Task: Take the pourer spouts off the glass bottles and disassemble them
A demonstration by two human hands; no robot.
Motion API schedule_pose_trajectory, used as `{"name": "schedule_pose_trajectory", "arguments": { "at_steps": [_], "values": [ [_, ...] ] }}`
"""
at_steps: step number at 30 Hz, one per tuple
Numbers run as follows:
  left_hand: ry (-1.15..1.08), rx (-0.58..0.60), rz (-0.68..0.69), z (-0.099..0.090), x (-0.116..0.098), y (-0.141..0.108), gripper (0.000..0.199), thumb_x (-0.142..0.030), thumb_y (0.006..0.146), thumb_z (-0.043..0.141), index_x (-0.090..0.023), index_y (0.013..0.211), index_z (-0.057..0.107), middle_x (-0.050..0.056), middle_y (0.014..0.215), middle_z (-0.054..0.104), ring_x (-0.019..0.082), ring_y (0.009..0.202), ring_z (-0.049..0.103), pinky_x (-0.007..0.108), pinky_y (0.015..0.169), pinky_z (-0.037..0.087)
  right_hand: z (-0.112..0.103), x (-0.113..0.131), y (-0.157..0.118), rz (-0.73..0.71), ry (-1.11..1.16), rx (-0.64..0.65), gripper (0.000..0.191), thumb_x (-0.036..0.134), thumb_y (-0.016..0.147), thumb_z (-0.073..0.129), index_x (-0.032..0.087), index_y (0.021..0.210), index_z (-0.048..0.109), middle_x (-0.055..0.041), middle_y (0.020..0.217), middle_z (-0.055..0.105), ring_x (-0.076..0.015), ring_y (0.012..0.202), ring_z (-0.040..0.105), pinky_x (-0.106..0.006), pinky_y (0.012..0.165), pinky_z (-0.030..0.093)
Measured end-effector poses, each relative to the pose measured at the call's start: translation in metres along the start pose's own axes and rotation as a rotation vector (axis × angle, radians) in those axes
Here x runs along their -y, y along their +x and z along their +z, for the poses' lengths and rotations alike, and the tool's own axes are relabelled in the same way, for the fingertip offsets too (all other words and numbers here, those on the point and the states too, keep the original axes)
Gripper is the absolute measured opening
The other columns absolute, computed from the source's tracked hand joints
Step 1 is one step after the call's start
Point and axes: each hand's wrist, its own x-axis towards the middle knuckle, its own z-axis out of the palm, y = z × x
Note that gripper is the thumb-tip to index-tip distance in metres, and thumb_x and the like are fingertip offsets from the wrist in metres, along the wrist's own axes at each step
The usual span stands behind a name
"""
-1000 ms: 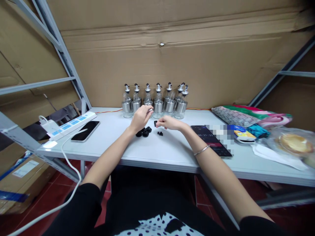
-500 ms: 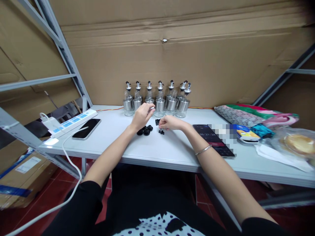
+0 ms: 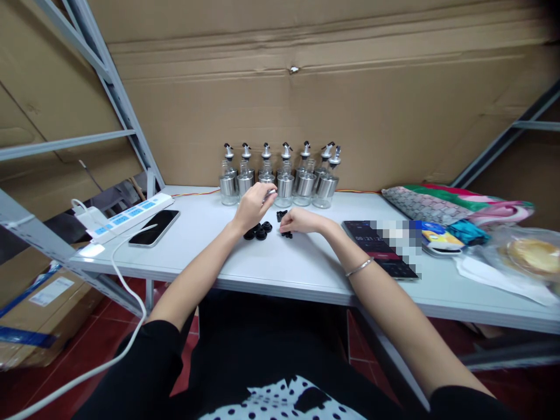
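Observation:
My left hand [image 3: 255,205] is raised in front of the bottles, its fingers closed round a small silvery piece [image 3: 270,192]. Below it on the table lie several round black stoppers [image 3: 261,232]. My right hand [image 3: 300,220] is low over the table with its fingertips pinched at a group of small black parts [image 3: 287,234]; whether anything is between them is hidden. Just behind those fingertips sit more black parts [image 3: 281,215]. Glass bottles with steel sleeves [image 3: 285,185] stand in rows at the back, the rear ones topped with silver and black pourers [image 3: 286,150].
On the left are a power strip [image 3: 131,219] and a phone [image 3: 155,228] with a white cable [image 3: 126,286]. A larger phone [image 3: 378,251] lies right of my right hand. Farther right are a patterned cloth bag [image 3: 437,207] and wrapped food [image 3: 531,255]. Cardboard [image 3: 332,105] stands behind.
My right hand has shifted slightly left and down over the small black parts. My left hand still holds the silvery piece in nearly the same place.

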Motion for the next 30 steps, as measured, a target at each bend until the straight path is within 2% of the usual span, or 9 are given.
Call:
{"name": "schedule_pose_trajectory", "arguments": {
  "at_steps": [3, 8, 13, 18, 21, 23, 30],
  "values": [
    [-0.007, -0.006, 0.008, 0.0, 0.0, 0.0, 0.02, -0.031, 0.095, 0.04, -0.016, 0.1, 0.053, 0.006, 0.09, 0.062, 0.014, 0.084, 0.057, 0.027, 0.076, 0.045, -0.001, 0.0, -0.001, 0.018, 0.019, 0.013, 0.018, 0.03, 0.071, 0.059, 0.014, 0.068, 0.067, -0.0001, 0.059, 0.059, -0.0106, 0.057, 0.048, -0.023, 0.058, 0.036],
    [-0.01, 0.006, -0.001, 0.0, 0.0, 0.0, 0.02, -0.03, 0.095, 0.04, -0.016, 0.099, 0.053, 0.006, 0.089, 0.061, 0.014, 0.083, 0.057, 0.026, 0.075, 0.046, -0.004, 0.005, -0.006, 0.059, 0.038, 0.022, 0.023, 0.031, 0.076, 0.057, 0.014, 0.062, 0.063, 0.0015, 0.053, 0.055, -0.0091, 0.051, 0.045, -0.023, 0.054, 0.036],
    [-0.012, 0.007, 0.005, -0.001, -0.001, 0.0, 0.019, -0.03, 0.095, 0.041, -0.016, 0.099, 0.053, 0.005, 0.087, 0.061, 0.014, 0.082, 0.056, 0.026, 0.075, 0.045, -0.002, 0.008, -0.007, 0.115, 0.124, 0.056, 0.014, 0.027, 0.074, 0.063, 0.014, 0.068, 0.064, 0.001, 0.056, 0.057, -0.0093, 0.051, 0.051, -0.022, 0.052, 0.042],
    [-0.025, 0.029, -0.014, -0.001, -0.001, 0.0, 0.019, -0.03, 0.095, 0.041, -0.016, 0.099, 0.053, 0.005, 0.088, 0.061, 0.014, 0.083, 0.056, 0.027, 0.076, 0.045, -0.007, -0.001, -0.009, 0.157, 0.226, 0.103, 0.03, 0.039, 0.065, 0.075, 0.014, 0.08, 0.067, -0.0033, 0.07, 0.065, -0.0117, 0.059, 0.058, -0.025, 0.057, 0.05],
    [-0.025, 0.041, -0.028, -0.001, -0.001, 0.0, 0.019, -0.03, 0.095, 0.041, -0.017, 0.099, 0.053, 0.005, 0.088, 0.061, 0.014, 0.083, 0.056, 0.027, 0.076, 0.045, -0.011, -0.009, -0.009, 0.103, 0.185, 0.17, 0.049, 0.04, 0.052, 0.082, 0.016, 0.091, 0.067, -0.0034, 0.08, 0.067, -0.0121, 0.061, 0.059, -0.026, 0.06, 0.05],
    [-0.025, 0.041, -0.03, -0.001, -0.001, 0.0, 0.019, -0.03, 0.095, 0.041, -0.016, 0.099, 0.053, 0.005, 0.088, 0.061, 0.014, 0.083, 0.056, 0.026, 0.076, 0.045, -0.012, -0.012, -0.008, 0.038, 0.1, 0.166, 0.054, 0.039, 0.048, 0.084, 0.016, 0.095, 0.068, -0.0023, 0.081, 0.067, -0.0124, 0.064, 0.059, -0.025, 0.063, 0.049],
    [-0.023, 0.039, -0.026, -0.001, -0.001, 0.0, 0.019, -0.03, 0.095, 0.041, -0.016, 0.099, 0.053, 0.006, 0.089, 0.061, 0.014, 0.083, 0.056, 0.027, 0.076, 0.045, -0.008, -0.015, -0.003, -0.024, 0.002, 0.12, 0.041, 0.023, 0.057, 0.076, 0.016, 0.097, 0.069, -0.0005, 0.077, 0.065, -0.0125, 0.068, 0.057, -0.023, 0.065, 0.043]
  ]
}}
